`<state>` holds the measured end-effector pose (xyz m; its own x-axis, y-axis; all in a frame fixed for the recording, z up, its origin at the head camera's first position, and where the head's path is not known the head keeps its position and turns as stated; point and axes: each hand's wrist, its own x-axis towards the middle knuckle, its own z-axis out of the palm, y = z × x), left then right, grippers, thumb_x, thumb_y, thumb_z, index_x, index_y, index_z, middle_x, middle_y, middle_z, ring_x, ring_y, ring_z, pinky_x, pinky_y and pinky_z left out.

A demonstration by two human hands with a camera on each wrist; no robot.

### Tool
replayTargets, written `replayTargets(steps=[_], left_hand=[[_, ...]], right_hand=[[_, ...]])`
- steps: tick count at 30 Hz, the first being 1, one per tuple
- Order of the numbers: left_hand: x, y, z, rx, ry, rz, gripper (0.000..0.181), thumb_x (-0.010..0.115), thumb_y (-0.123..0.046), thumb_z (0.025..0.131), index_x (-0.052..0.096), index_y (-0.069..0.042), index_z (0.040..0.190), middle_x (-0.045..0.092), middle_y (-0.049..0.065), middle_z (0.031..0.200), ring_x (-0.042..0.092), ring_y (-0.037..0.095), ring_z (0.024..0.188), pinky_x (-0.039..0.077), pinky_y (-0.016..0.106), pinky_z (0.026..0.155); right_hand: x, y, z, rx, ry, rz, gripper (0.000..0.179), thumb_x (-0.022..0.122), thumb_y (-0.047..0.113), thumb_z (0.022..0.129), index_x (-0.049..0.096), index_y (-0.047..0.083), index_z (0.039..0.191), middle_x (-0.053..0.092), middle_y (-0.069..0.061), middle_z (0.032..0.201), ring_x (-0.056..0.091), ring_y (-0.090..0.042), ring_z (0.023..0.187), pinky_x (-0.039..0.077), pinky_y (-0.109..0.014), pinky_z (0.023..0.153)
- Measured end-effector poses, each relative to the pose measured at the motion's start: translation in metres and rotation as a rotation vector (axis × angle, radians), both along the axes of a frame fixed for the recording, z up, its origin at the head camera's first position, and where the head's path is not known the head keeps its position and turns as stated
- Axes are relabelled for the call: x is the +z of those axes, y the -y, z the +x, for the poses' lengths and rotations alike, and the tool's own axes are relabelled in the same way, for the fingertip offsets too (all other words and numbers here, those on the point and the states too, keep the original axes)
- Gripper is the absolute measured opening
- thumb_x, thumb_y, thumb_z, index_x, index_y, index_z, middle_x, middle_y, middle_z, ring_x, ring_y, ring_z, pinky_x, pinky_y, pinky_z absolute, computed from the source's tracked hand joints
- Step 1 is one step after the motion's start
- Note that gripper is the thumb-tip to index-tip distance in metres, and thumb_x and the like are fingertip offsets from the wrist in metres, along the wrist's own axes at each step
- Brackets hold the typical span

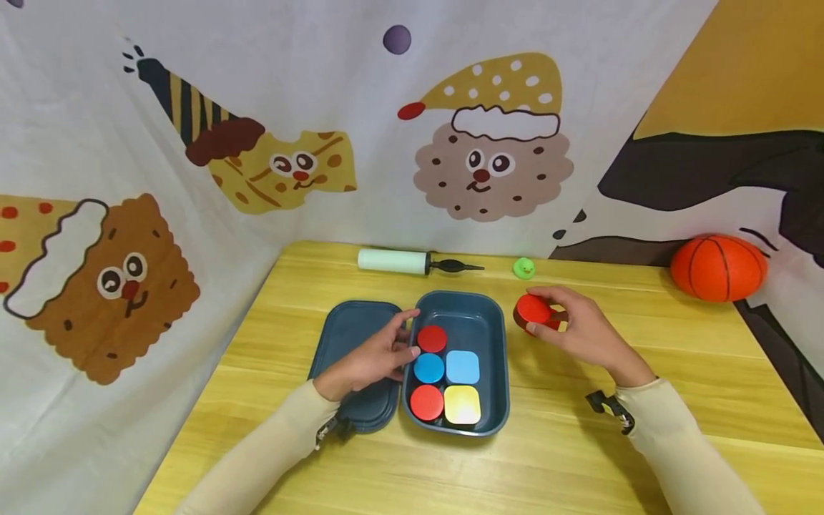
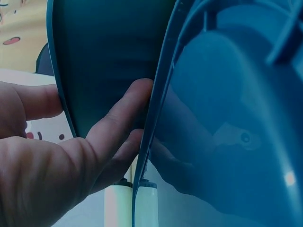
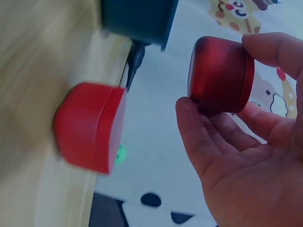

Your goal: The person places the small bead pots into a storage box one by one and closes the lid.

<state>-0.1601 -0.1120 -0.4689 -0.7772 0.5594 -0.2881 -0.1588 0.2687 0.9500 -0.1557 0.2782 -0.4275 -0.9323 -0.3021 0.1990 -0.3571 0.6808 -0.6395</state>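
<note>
And now a red tin (image 1: 533,307) is held up off the table (image 1: 541,458) by the right hand (image 1: 582,322), pinched between thumb and fingers, just right of the box (image 1: 492,336). Beneath, a second red tin (image 3: 85,127) stands ungripped. Across at the box's left wall, straight fingers of the left hand (image 1: 380,354) are laid on, thumb at the rim, nothing clamped: a steadying touch, it seems. The lid (image 1: 350,329) is seen just beside.

Five tins are already lined up inside: far red tin (image 1: 432,339), blue tin (image 1: 429,368) and near red tin (image 1: 428,402) down the left, pale blue tin (image 1: 463,367) and yellow tin (image 1: 462,405) alongside. Bare floor is shown right of the far red tin; a natural berth, by the look of it.

The second tin could be brushed, so lift is called for before any sideways travel. The rim should be cleared, the tin kept level, lowered straight and released only once seated. The wall is best braced lightly, lest the box be nudged.
</note>
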Motion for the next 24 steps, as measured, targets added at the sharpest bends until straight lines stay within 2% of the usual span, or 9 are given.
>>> replayTargets(steps=[4,6,9,15,19,24], left_hand=[[0.001,0.000,0.001,0.003,0.004,0.000,0.074,0.058,-0.018,0.110,0.017,-0.031,0.170,0.045,0.023,0.151,0.063,0.029,0.120,0.064,0.049,0.084],[0.001,-0.001,0.001,0.006,0.005,-0.002,0.074,0.058,-0.018,0.110,0.017,-0.031,0.170,0.045,0.023,0.151,0.063,0.029,0.120,0.064,0.049,0.084],[0.001,0.000,0.001,0.009,0.006,-0.003,0.074,0.058,-0.018,0.110,0.017,-0.032,0.169,0.046,0.023,0.150,0.063,0.028,0.118,0.064,0.049,0.084],[0.000,0.000,0.000,0.007,0.007,0.000,0.073,0.058,-0.018,0.110,0.017,-0.032,0.169,0.045,0.023,0.151,0.063,0.029,0.119,0.063,0.049,0.085],[-0.001,0.001,0.000,0.000,0.011,0.001,0.074,0.058,-0.018,0.110,0.017,-0.032,0.169,0.044,0.023,0.152,0.062,0.029,0.120,0.063,0.048,0.084],[-0.003,0.003,-0.001,-0.006,0.020,0.009,0.074,0.059,-0.019,0.110,0.016,-0.033,0.169,0.044,0.023,0.153,0.062,0.029,0.123,0.063,0.047,0.084]], right_hand=[[0.000,0.016,-0.006,0.020,0.020,-0.022,0.061,0.084,0.012,0.090,0.060,0.005,0.145,0.066,-0.012,0.135,0.066,-0.028,0.113,0.063,-0.041,0.092],[-0.001,0.023,-0.009,0.031,0.021,-0.024,0.061,0.083,0.012,0.090,0.060,0.005,0.145,0.067,-0.011,0.133,0.065,-0.028,0.110,0.063,-0.046,0.091],[-0.003,0.035,-0.012,0.051,0.032,-0.035,0.060,0.083,0.013,0.089,0.061,0.005,0.145,0.067,-0.011,0.132,0.065,-0.028,0.109,0.063,-0.048,0.089],[-0.009,0.056,-0.018,0.092,0.040,-0.021,0.061,0.081,0.013,0.090,0.060,0.007,0.146,0.066,-0.011,0.136,0.065,-0.031,0.114,0.061,-0.057,0.094],[-0.012,0.067,-0.019,0.130,0.032,0.016,0.059,0.081,0.016,0.090,0.063,0.006,0.144,0.067,-0.009,0.134,0.066,-0.028,0.111,0.061,-0.054,0.095],[-0.017,0.081,-0.016,0.150,0.030,0.072,0.059,0.083,0.022,0.088,0.065,0.008,0.142,0.069,-0.005,0.126,0.064,-0.022,0.104,0.060,-0.041,0.088]])
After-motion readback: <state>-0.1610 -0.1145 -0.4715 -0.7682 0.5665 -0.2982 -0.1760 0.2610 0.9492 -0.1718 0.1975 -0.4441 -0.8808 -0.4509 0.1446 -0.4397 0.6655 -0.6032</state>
